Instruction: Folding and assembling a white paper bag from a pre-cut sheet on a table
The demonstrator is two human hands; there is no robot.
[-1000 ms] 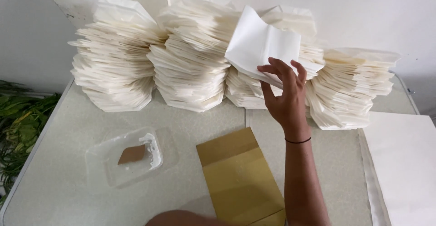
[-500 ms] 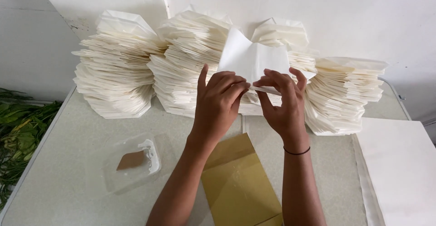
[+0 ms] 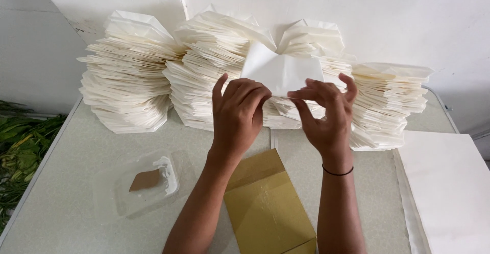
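Observation:
Both hands hold one white folded paper piece up in front of the stacks. My left hand pinches its lower left edge with fingertips together. My right hand, a thin black band at its wrist, grips the lower right edge. Behind the paper rise tall stacks of white folded paper along the wall. A flat brown cardboard piece lies on the table between my forearms.
A clear plastic container with a small brown piece inside sits at the left on the grey table. A pile of white sheets lies at the right. Green leaves lie beyond the left edge.
My left hand came up from below and joined the right on the white paper. The paper has moved left and lower, now held by both hands.

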